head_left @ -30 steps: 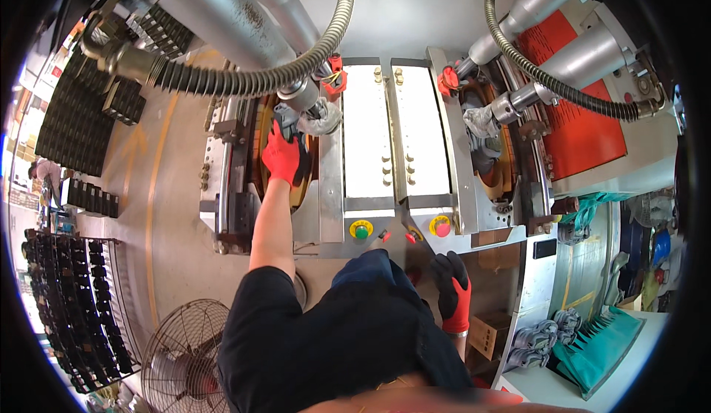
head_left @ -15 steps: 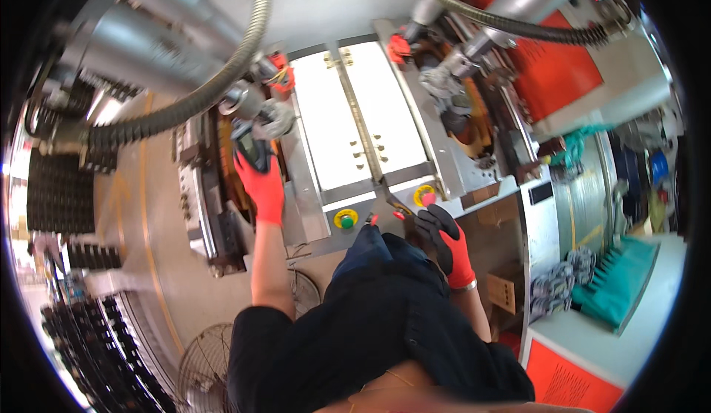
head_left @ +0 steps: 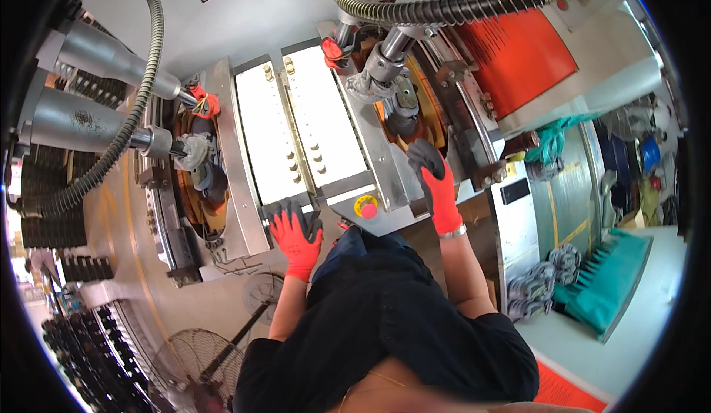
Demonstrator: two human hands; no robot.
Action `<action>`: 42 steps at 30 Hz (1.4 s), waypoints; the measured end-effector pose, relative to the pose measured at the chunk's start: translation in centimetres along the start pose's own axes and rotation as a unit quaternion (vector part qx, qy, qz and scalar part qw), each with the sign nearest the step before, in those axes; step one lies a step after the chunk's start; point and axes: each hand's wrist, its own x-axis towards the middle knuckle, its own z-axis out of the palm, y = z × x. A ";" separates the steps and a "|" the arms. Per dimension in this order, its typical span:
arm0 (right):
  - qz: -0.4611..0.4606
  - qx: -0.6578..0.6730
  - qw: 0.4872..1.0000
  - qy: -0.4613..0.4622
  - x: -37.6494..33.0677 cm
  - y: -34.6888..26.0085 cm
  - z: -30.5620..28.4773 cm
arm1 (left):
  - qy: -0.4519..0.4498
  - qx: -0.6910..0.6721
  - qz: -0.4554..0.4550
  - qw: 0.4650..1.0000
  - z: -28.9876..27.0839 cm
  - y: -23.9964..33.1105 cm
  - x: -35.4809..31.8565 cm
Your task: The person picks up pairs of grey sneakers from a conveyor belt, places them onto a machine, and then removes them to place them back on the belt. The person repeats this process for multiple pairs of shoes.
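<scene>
Left hand [head_left: 296, 237], red glove with dark grey fingers, lies flat on the front edge of the machine's pale centre panel [head_left: 300, 135], near its left half. Fingers [head_left: 290, 212] spread and extended, palm down, nothing enclosed: an open hand pressing or resting on the metal lip, not a grip. Forearm comes up from the lower edge, bare below a black sleeve.

Right hand [head_left: 437, 183], same glove type, sits higher and to the right, on the sloped steel plate beside the right-hand round opening [head_left: 415, 106]. Fingers [head_left: 421, 154] point up toward the dark part [head_left: 404, 121] seated in that opening; fingertips close to it, cannot tell if they touch. Fingers look loosely extended, nothing visibly held; whether the palm bears on the plate is not clear.

Between the two hands, on the front console: a round red button on a yellow disc [head_left: 366, 207], just right of the left hand, untouched.

Left-hand round opening [head_left: 200, 172] carries its own dark part, well apart from both hands. Each station has a steel cylinder head over it, fed by corrugated metal hose [head_left: 144, 58] on the left and another hose [head_left: 437, 9] on the right. Red cover panel [head_left: 518, 46] behind the right station.

Floor fan [head_left: 200, 361] lower left, black stacked parts [head_left: 81, 354] along the left rim, teal tray [head_left: 603, 287] lower right
</scene>
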 end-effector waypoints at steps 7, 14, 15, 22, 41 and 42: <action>-0.076 -0.398 0.914 0.016 17.3 6.7 -4.8 | 0.132 -0.039 -0.094 0.986 -0.8 4.8 -2.2; 0.007 -0.508 0.861 -0.019 23.5 9.0 -5.7 | 0.178 -0.129 -0.130 0.967 -4.7 13.8 -4.8; -0.016 -0.514 0.858 -0.024 23.6 9.5 -5.9 | 0.173 -0.153 -0.140 0.963 -4.7 14.1 -5.7; 0.016 -0.347 0.937 -0.012 23.2 4.0 -10.0 | 0.135 -0.291 -0.134 0.938 -4.2 15.0 -7.5; 0.073 -0.083 0.984 0.141 -27.1 -14.3 -6.0 | -0.315 -0.744 -0.066 0.585 -5.6 26.6 -8.4; 0.059 -0.088 0.983 0.148 -28.1 -14.6 -6.7 | -0.320 -0.758 -0.074 0.564 -5.7 27.5 -9.1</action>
